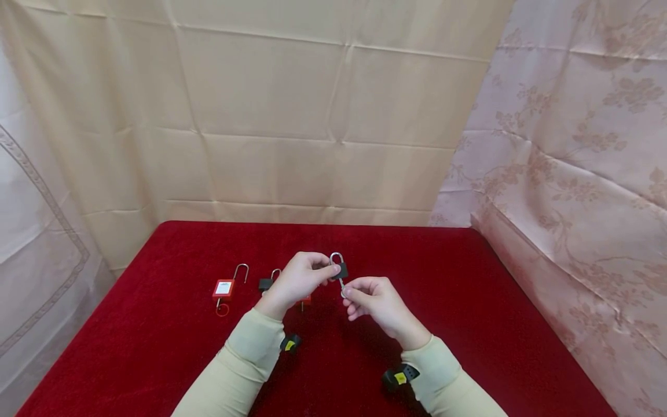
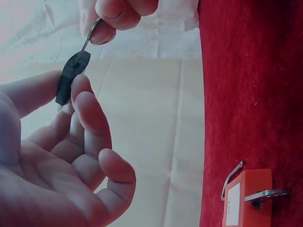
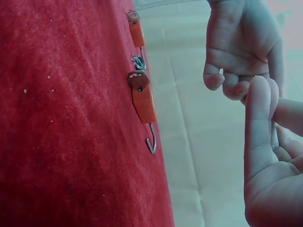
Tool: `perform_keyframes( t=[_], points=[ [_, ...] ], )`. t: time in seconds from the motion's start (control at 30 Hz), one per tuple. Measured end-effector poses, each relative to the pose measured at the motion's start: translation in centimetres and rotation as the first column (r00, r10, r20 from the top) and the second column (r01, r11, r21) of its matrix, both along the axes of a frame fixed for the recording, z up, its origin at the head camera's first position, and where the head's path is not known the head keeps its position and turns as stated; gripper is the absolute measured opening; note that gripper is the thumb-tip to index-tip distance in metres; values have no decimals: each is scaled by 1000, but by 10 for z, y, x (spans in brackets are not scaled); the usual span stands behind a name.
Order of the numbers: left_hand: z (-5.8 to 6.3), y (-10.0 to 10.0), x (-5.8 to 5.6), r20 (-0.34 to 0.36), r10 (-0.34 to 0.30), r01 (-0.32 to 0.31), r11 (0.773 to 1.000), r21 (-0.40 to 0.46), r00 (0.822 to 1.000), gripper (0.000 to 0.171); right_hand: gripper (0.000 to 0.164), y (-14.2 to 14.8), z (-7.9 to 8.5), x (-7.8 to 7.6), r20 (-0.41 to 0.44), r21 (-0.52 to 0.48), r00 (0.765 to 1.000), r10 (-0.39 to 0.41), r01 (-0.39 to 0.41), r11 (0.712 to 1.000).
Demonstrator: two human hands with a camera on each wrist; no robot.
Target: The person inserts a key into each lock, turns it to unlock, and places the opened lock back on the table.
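Note:
My left hand (image 1: 298, 282) pinches a small black padlock (image 1: 342, 270) between thumb and fingers, raised over the red cloth, its silver shackle pointing up. My right hand (image 1: 376, 300) pinches a silver key (image 1: 341, 283) by its head, just below the lock. In the left wrist view the key's blade (image 2: 84, 48) meets the keyhole in the padlock's end (image 2: 65, 90). From the right wrist view, the right fingers hide the key and padlock. Under the left hand lies a red padlock (image 1: 306, 301), partly covered, with a key (image 2: 265, 195) in it.
Left on the red-covered table (image 1: 417, 255) lies another red padlock (image 1: 223, 288), its shackle swung out, with a key and red ring (image 1: 222, 310). A second black padlock (image 1: 265, 284) sits beside the left wrist. Curtains (image 1: 292, 104) hang behind and at both sides.

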State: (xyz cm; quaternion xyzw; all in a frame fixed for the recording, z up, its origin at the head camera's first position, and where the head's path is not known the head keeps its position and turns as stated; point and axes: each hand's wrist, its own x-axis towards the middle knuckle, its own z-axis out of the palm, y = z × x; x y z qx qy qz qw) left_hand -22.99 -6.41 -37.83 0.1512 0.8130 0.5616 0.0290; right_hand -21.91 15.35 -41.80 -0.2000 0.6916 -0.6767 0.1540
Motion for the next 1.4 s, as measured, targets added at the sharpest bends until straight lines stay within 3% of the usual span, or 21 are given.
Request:
perform_keyframes(
  t=[0.17, 0.4, 0.73, 1.4],
  points=[
    [-1, 1, 0, -10, 2, -2, 1000, 6, 1000, 14, 16, 1, 0, -1, 10, -19, 1000, 9, -9, 1000],
    [-1, 2, 0, -11, 3, -3, 1000, 23, 1000, 14, 26, 1, -1, -1, 18, -41, 1000, 21, -20, 999],
    [-2, -5, -6, 9, 27, -28, 995, 93, 1000, 16, 15, 0, 0, -1, 41, -26, 999, -4, 5, 1000],
    [0, -22, -12, 162, 28, -61, 979, 196, 986, 22, 26, 7, 5, -3, 108, -69, 994, -28, 36, 997]
  ],
)
